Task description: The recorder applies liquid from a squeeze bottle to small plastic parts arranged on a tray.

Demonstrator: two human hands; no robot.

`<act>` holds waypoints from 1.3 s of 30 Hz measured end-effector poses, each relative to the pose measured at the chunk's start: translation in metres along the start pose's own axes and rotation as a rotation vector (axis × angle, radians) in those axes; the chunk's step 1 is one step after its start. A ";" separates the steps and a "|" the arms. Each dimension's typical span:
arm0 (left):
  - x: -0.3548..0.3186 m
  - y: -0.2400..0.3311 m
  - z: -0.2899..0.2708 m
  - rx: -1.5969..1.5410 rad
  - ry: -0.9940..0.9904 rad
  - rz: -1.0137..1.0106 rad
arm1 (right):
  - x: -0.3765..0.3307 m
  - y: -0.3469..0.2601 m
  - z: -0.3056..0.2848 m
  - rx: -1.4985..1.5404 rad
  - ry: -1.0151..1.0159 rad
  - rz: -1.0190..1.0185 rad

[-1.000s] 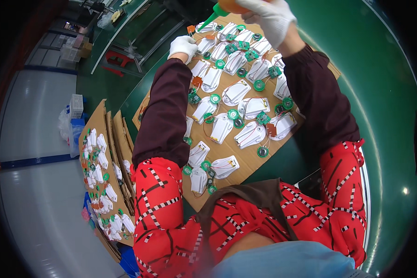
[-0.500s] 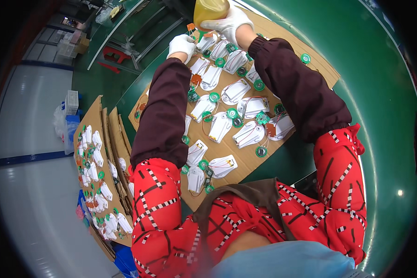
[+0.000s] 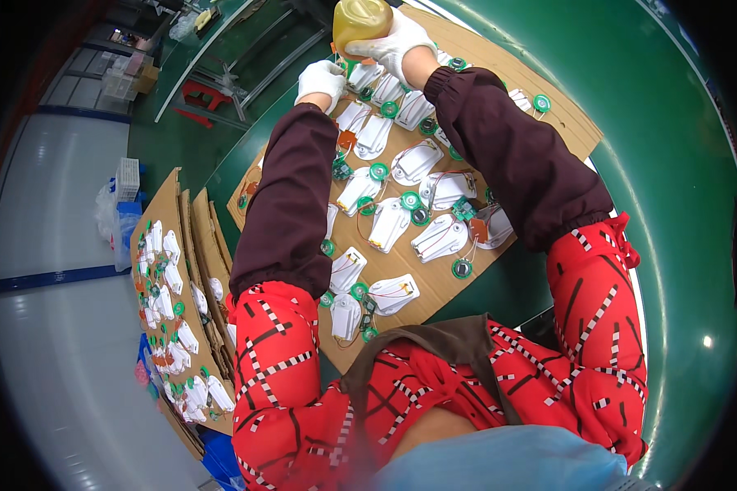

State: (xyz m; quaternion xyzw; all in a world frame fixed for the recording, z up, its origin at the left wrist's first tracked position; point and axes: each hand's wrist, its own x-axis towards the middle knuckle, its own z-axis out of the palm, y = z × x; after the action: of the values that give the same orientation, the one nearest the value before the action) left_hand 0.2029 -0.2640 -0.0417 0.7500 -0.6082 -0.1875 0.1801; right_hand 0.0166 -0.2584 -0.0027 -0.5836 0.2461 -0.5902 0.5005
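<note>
At the far end of a brown cardboard sheet (image 3: pixel 368 233), my right hand (image 3: pixel 401 39), in a white glove, is wrapped round a yellowish translucent squeeze bottle (image 3: pixel 360 20). The bottle is tipped with its base upward; its nozzle end is hidden. Just left of it, my gloved left hand (image 3: pixel 322 80) is closed, its fingertips pinched beside the white plastic part (image 3: pixel 365 76) at the far edge. What those fingers hold cannot be made out. Rows of white plastic housings (image 3: pixel 390 224) lie on the sheet, with thin wires, green round discs (image 3: pixel 410 200) and orange circuit pieces (image 3: pixel 478 229).
The cardboard lies on a green table (image 3: pixel 667 204). At the left, further cardboard sheets (image 3: pixel 169 192) carry more white housings. Beyond them are a metal frame (image 3: pixel 262 57), a red stool (image 3: pixel 205 100) and a white crate (image 3: pixel 127 180).
My right hand and the bottle have shifted slightly left and nearer to my left hand. The right forearm has followed. My left hand has stayed almost in place.
</note>
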 end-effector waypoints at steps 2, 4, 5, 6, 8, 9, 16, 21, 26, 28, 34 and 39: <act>0.001 0.000 -0.002 0.008 0.014 0.015 | 0.001 -0.004 0.001 0.048 -0.011 0.010; 0.002 -0.001 -0.003 0.016 0.026 0.029 | 0.002 -0.004 0.001 -0.071 -0.019 -0.009; 0.003 -0.001 -0.003 0.026 0.031 0.042 | 0.003 -0.003 0.001 -0.071 -0.018 -0.010; 0.004 -0.001 -0.003 0.037 0.037 0.055 | 0.004 -0.002 0.001 -0.091 -0.026 -0.007; 0.002 -0.001 -0.002 0.037 0.035 0.046 | 0.002 -0.001 0.003 -0.112 -0.035 0.000; 0.002 0.000 -0.002 0.038 0.035 0.038 | -0.001 -0.001 0.004 -0.103 -0.004 -0.017; -0.004 0.004 -0.002 0.027 0.030 0.030 | -0.005 -0.007 -0.006 0.036 -0.066 0.041; -0.006 0.005 -0.003 0.067 0.041 0.042 | -0.011 -0.011 -0.008 -0.050 -0.023 0.089; -0.007 0.006 -0.006 0.063 0.046 0.040 | -0.008 -0.012 -0.009 -0.180 -0.025 0.084; -0.010 0.011 -0.006 0.066 0.050 0.050 | -0.008 -0.008 -0.011 -0.161 -0.006 0.072; -0.030 0.024 -0.012 0.177 0.106 0.116 | -0.019 -0.019 -0.010 -0.431 -0.005 0.235; -0.035 0.033 -0.009 0.280 0.179 0.238 | -0.016 -0.004 -0.020 -0.375 0.081 0.112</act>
State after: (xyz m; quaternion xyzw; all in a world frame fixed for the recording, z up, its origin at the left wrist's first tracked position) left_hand 0.1725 -0.2358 -0.0154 0.7040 -0.6945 -0.0111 0.1482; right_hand -0.0063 -0.2492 -0.0105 -0.6279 0.4038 -0.5281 0.4047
